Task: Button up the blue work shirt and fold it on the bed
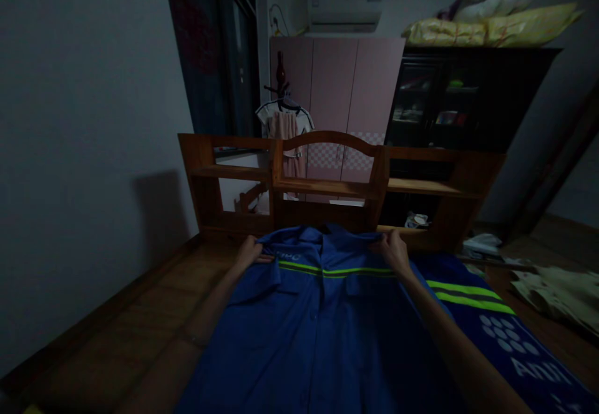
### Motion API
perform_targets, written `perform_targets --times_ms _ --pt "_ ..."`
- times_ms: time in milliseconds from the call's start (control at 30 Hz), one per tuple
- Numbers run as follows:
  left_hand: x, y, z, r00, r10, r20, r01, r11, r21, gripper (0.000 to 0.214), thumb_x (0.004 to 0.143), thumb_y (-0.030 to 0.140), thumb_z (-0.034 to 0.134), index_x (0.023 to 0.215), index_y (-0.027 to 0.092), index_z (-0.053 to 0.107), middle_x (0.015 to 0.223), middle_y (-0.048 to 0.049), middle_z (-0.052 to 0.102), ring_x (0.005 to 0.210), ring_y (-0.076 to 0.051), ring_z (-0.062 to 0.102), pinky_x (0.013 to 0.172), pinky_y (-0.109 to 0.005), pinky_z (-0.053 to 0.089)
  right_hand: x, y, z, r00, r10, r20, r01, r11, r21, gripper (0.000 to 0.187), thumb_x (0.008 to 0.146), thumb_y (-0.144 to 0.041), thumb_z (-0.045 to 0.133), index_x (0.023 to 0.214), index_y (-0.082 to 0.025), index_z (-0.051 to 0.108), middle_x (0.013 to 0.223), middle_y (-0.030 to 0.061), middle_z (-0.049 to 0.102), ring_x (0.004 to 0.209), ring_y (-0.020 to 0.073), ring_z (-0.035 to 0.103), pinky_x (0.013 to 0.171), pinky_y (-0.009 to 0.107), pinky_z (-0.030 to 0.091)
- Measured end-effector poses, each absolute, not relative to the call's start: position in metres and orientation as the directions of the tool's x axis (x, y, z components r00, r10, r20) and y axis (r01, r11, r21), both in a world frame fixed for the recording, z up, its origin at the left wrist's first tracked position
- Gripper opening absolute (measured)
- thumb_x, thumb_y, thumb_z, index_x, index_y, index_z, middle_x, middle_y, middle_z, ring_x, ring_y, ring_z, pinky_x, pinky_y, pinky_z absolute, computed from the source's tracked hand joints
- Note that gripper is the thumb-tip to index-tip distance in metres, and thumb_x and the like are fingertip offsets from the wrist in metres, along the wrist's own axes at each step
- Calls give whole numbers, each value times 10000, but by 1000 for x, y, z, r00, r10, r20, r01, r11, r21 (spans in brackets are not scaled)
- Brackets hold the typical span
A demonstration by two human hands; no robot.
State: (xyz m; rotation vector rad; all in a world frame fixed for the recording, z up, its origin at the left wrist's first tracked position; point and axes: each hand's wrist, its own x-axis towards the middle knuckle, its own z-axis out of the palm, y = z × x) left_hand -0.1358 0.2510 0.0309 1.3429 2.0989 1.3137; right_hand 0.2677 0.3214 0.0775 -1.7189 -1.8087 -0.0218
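A blue work jacket [299, 320] with yellow-green stripes across the chest lies spread out, front up, its collar toward the wooden headboard. My left hand [250, 253] pinches the cloth at the left shoulder, and some pale lettering shows beside the fingers. At the opposite shoulder my right hand [394, 251] is closed on the jacket too. Between the hands the upper edge is lifted a little. The lower part of the jacket runs out of view at the bottom.
A darker blue garment [505, 333] with bright stripes and white print lies at the right. The wooden headboard [327, 187] with shelves stands behind the jacket, on bare boards [154, 314]. A white wall [93, 152] borders the left side. Farther back are pink wardrobes [334, 83].
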Motion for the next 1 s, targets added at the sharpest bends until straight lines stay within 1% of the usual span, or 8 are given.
perform_targets --times_ms 133,267,367,467,567,700,867,1000 --pt "-117 246 56 -549 720 424 622 12 783 296 804 145 397 1099 168 413 1036 -93 597 976 -204 593 851 -315 455 255 321 100 9 792 610 886 277 -372 351 961 -244 153 1187 -84 368 921 147 616 797 228 597 685 299 402" --pt "-95 249 68 -360 586 726 835 -145 531 496 724 22 377 1203 153 366 1196 -112 480 1166 -212 467 1001 -326 368 243 324 95 -323 727 606 853 501 -148 358 945 -172 170 1193 -131 425 991 130 616 872 216 585 785 315 414" --pt "-85 256 52 -212 703 679 901 -128 414 560 770 66 400 1312 149 288 1275 -131 385 1171 -224 465 971 -334 399 247 326 69 -514 747 421 817 575 -23 389 899 -118 276 1263 -126 413 1207 140 544 1099 220 513 938 334 378" --pt "-83 256 25 -171 846 505 945 -5 328 538 805 101 416 1328 130 292 1220 -154 408 1017 -217 566 862 -321 456 258 323 39 -545 783 301 821 570 2 406 834 -108 408 1236 -107 468 1229 146 537 1134 224 497 969 329 378" --pt "-77 245 14 -192 889 417 961 85 261 432 812 61 377 1241 114 400 1174 -177 437 921 -223 593 764 -319 470 259 312 29 -528 807 266 839 544 13 390 760 -32 440 1124 -116 552 1123 146 583 1046 227 543 891 316 416" --pt "-45 222 29 -121 847 518 982 26 186 393 846 74 326 1225 143 405 1257 -170 391 969 -227 557 777 -333 447 229 277 43 -488 809 327 857 516 2 299 807 -28 370 993 -143 574 1035 127 577 944 209 557 799 293 407" --pt "-3 209 21 201 898 392 876 -344 339 172 851 200 443 998 190 531 998 -61 547 886 -168 553 761 -263 428 178 223 39 -631 703 327 661 708 -248 210 855 -126 422 974 -208 574 958 38 596 851 139 577 731 211 382" --pt "-6 215 -17 179 942 283 794 -308 525 165 757 245 592 904 173 572 872 -36 577 816 -168 548 708 -261 415 176 223 5 -591 755 285 679 656 -330 158 812 -122 467 874 -192 595 858 34 604 757 146 580 643 216 366"
